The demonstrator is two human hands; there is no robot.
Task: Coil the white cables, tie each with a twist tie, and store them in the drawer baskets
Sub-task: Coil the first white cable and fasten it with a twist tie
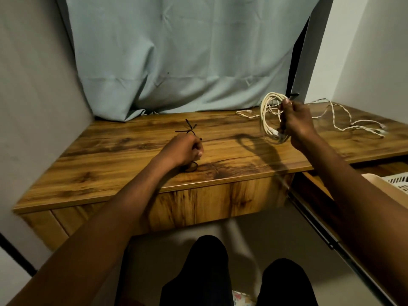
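Note:
My right hand [294,123] grips a coiled white cable [268,113] and holds it upright above the wooden desk [123,173]. My left hand [184,150] rests on the desk with its fingers curled round a black twist tie [199,139]. More black twist ties [188,128] lie just beyond its knuckles. Another loose white cable [344,120] sprawls uncoiled across the desk's right end.
A pale blue curtain [187,58] hangs behind the desk. At the right an open drawer [318,188] holds a white plastic basket [395,181]. Grey walls close in on both sides. My knees [207,268] are below the desk front.

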